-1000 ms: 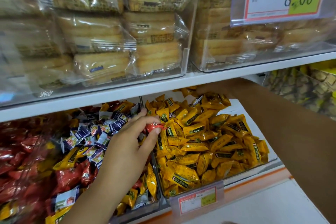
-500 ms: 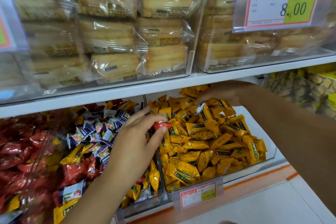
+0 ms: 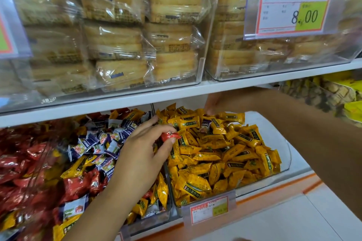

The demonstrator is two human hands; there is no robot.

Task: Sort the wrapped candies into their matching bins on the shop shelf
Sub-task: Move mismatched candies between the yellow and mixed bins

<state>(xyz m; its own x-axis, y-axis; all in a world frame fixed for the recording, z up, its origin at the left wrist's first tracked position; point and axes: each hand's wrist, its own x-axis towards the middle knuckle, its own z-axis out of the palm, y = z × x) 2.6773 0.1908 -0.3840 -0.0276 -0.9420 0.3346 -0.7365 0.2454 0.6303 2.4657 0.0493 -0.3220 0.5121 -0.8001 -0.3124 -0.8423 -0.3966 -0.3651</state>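
Well, at far left lie the red candies (image 3: 19,172), so the stray prob. belongs there. Next, the left hand (image 3: 141,154) pinches a red candy (image 3: 169,136) btw. thumb and finger, held just above the yellow bin (image 3: 282,154). The right hand (image 3: 217,101) reaches far into that bin near a purple stray (image 3: 205,124); its grip I cannot tell.

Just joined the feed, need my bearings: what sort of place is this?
Most likely a shop's snack aisle. A price tag reading 8.00 hangs on a clear bin of wrapped cakes on a white shelf; below, a second bin of loose yellow candies carries its own small label.
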